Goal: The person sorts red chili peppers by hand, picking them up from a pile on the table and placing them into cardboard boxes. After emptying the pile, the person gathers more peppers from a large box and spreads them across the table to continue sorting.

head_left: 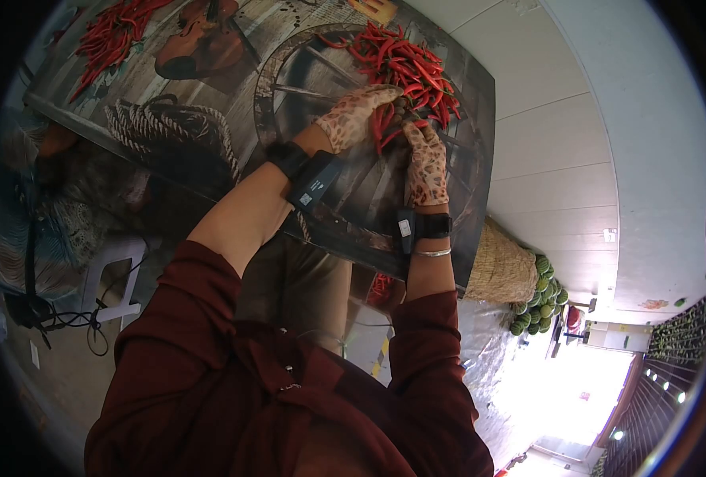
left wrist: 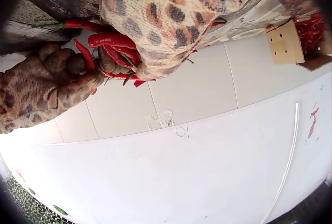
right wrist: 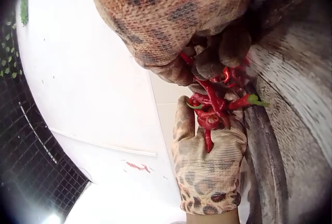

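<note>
Both hands wear leopard-spotted gloves with dark fingertips and meet at the near edge of a pile of red chili peppers [head_left: 408,67] on the table. My left hand [head_left: 354,118] holds several chili peppers [right wrist: 210,117] in its curled fingers; in the right wrist view they lie across its palm, some with green stems. Close beside it, my right hand [head_left: 427,165] pinches a red chili pepper [left wrist: 84,54] between thumb and fingers, as the left wrist view shows. The right hand's fingertips [right wrist: 234,45] are right at the held bunch.
The tabletop [head_left: 305,135] is printed with a violin, rope and wheel. More red chili peppers [head_left: 114,40] lie at its far left. A cardboard box [left wrist: 285,43] holds red chili peppers. A woven basket [head_left: 500,262] and several watermelons [head_left: 540,302] stand to the right; a pale stool [head_left: 110,274] is at lower left.
</note>
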`<state>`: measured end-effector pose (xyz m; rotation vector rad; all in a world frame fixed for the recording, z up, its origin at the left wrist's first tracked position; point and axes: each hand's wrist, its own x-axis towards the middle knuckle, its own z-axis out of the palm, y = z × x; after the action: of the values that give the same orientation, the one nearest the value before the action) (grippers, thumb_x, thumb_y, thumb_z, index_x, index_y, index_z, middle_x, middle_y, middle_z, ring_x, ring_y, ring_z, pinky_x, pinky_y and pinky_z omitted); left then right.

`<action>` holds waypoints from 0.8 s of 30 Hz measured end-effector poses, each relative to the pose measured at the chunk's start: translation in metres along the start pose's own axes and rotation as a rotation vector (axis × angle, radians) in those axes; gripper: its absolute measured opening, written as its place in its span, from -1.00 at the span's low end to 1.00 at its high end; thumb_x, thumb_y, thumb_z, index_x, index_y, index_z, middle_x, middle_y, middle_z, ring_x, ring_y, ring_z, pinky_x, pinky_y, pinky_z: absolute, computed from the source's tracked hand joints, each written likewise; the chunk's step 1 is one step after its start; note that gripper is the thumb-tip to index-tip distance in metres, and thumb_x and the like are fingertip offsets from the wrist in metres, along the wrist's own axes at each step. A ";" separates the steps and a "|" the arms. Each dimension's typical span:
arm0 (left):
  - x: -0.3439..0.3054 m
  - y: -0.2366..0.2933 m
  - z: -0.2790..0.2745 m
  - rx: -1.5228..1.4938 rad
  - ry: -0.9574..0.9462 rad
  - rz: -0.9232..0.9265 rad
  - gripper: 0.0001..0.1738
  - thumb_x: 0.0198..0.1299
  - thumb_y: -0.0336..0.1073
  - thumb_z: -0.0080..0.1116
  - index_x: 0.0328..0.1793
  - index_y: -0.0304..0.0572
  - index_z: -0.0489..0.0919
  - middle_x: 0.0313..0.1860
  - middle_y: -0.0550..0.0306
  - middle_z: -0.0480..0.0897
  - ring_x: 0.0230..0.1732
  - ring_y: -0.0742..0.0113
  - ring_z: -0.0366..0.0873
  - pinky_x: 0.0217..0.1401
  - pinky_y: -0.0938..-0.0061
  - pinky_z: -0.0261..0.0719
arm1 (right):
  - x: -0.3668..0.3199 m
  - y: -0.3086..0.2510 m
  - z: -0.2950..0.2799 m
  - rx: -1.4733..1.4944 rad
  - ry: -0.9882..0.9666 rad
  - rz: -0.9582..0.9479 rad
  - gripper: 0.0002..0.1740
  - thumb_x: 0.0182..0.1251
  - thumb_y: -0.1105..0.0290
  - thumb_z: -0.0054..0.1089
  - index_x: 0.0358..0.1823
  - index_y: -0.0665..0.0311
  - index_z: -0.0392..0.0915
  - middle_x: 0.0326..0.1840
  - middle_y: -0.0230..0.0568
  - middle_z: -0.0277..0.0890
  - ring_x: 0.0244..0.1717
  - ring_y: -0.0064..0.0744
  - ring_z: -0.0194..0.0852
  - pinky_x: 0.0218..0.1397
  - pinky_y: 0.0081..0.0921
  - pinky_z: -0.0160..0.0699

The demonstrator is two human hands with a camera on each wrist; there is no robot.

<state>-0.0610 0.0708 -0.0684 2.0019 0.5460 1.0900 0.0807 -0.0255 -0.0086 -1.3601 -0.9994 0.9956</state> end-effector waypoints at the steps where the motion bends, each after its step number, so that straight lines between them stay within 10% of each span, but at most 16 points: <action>1: 0.000 0.002 0.000 0.000 0.000 0.000 -0.47 0.29 -0.50 -0.12 0.41 -0.31 0.23 0.39 0.06 0.32 0.35 0.36 0.31 0.41 0.57 0.29 | 0.000 0.000 0.000 0.018 -0.002 0.011 -0.79 0.29 0.37 0.20 -0.11 0.31 0.59 -0.22 -0.42 0.55 -0.24 -0.64 0.44 -0.19 -0.66 0.39; 7: -0.001 0.017 -0.003 -0.091 -0.027 -0.066 -0.40 0.21 -0.63 -0.10 0.43 -0.29 0.22 0.40 0.06 0.31 0.37 0.34 0.29 0.43 0.56 0.27 | -0.001 -0.002 0.000 0.028 0.016 0.040 -0.80 0.29 0.38 0.20 -0.12 0.31 0.59 -0.23 -0.42 0.55 -0.24 -0.63 0.44 -0.19 -0.66 0.40; 15: 0.005 0.017 -0.003 -1.091 0.007 -0.391 -0.43 0.23 -0.67 -0.14 0.40 -0.32 0.24 0.37 0.07 0.34 0.29 0.36 0.38 0.32 0.57 0.42 | -0.003 -0.002 -0.001 -0.009 0.006 -0.014 -0.80 0.29 0.36 0.21 -0.13 0.31 0.59 -0.24 -0.42 0.54 -0.24 -0.62 0.43 -0.18 -0.64 0.39; 18: 0.000 0.019 -0.005 -0.614 0.000 -0.160 -0.34 0.14 -0.72 -0.06 0.41 -0.29 0.23 0.37 0.08 0.34 0.29 0.36 0.38 0.32 0.59 0.41 | -0.002 0.001 -0.004 -0.095 0.007 -0.054 -0.78 0.28 0.34 0.21 -0.13 0.30 0.58 -0.25 -0.41 0.54 -0.25 -0.62 0.42 -0.18 -0.63 0.38; 24: -0.001 0.022 -0.005 -0.696 0.000 -0.225 -0.31 0.09 -0.73 -0.02 0.42 -0.27 0.23 0.37 0.09 0.34 0.29 0.38 0.37 0.34 0.61 0.38 | -0.001 0.003 -0.005 -0.060 0.041 -0.006 -0.78 0.28 0.33 0.21 -0.13 0.29 0.59 -0.26 -0.41 0.54 -0.27 -0.61 0.42 -0.20 -0.62 0.37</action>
<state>-0.0659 0.0594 -0.0496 1.3017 0.3172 0.9672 0.0849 -0.0279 -0.0112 -1.4208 -1.0087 0.9360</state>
